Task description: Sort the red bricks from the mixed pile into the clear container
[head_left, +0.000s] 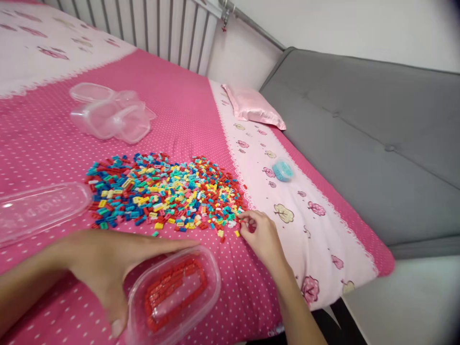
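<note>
My left hand [104,263] is wrapped round the near-left side of a clear plastic container [212,292], its thumb and fingers against the wall. Inside the container lie several small red plastic blocks [172,282], many of them in rows. At the right edge of a wide heap of small coloured plastic blocks [168,187], my right hand [262,235] has its thumb and index finger pinched together. A bit of red shows at those fingertips, seemingly a small red block, partly hidden by the fingers. The heap mixes red, blue, yellow, green and white pieces.
An oval clear lid or tray [43,211] lies to the left of the heap. Stacked clear containers [115,115] rest farther back on the pink bedspread [172,96]. A turquoise round object [282,170] and a pink pillow [255,108] lie near the grey headboard [359,134].
</note>
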